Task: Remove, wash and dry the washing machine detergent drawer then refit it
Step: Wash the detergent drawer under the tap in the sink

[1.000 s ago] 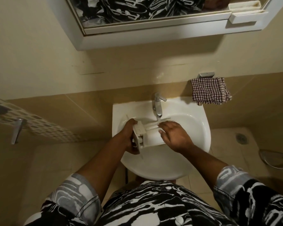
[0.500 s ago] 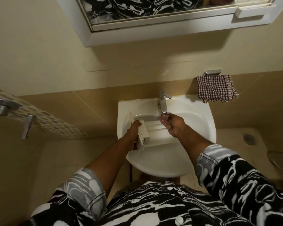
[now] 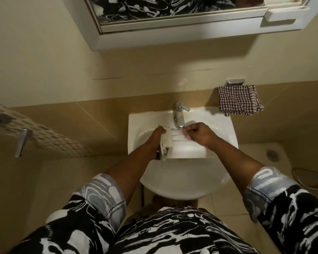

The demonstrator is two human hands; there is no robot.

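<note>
Left grip point(image 3: 156, 141) clasps the detergent drawer point(image 3: 187, 149) under the tap point(image 3: 180, 116); right grip point(image 3: 198, 134), hold unclear, should rub every compartment there.

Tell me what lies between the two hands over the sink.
The detergent drawer spans the gap: the left hand grips its front end, the right hand is at its far end under the tap. Head view.

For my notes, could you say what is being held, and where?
The left hand grips the detergent drawer by its front-panel end; for the right hand, unclear.
</note>
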